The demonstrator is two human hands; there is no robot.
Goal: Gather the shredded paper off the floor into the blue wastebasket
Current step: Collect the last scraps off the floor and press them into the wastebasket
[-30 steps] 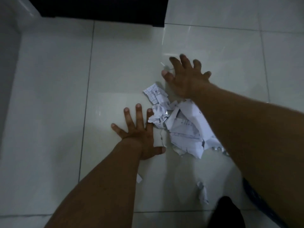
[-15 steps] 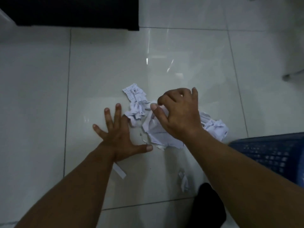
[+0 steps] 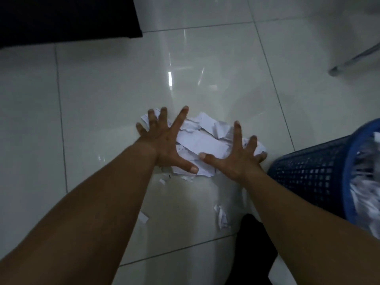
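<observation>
Paper pile [image 3: 202,142]: lies in a loose white heap on the floor, partly under both hands and just left of the wastebasket; torn sheets and crumpled bits overlap, some with faint print.
Left hand [image 3: 164,145]: spread wide, fingers straight and fanned, palm down on the left side of the heap; thumb reaches across the near edge toward the right thumb.
Right hand [image 3: 238,159]: also spread wide, fingers straight, palm down on the right side of the heap; thumb tip sits just beside the left thumb, and the outer fingers are close to the basket wall, contact not clear.
Blue wastebasket [image 3: 308,171]: stands at the right edge just beside the heap, mesh wall facing it, rim cut off by the frame and blurred.
Paper in the basket [image 3: 368,182]: shows white and blurred through the mouth.
Loose scraps: one flat strip [image 3: 143,217] near the left forearm, one crumpled piece [image 3: 221,215] between the forearms, a few tiny bits [image 3: 162,181] just below the heap.
Floor [image 3: 102,99]: pale glossy tiles with thin dark joints and light reflections.
Dark furniture [image 3: 61,17]: fills the upper left corner, well apart from the heap.
Metal leg [image 3: 353,58]: slants down at the upper right.
Black shape [image 3: 253,254]: at the bottom beside the right forearm, too dark to identify.
</observation>
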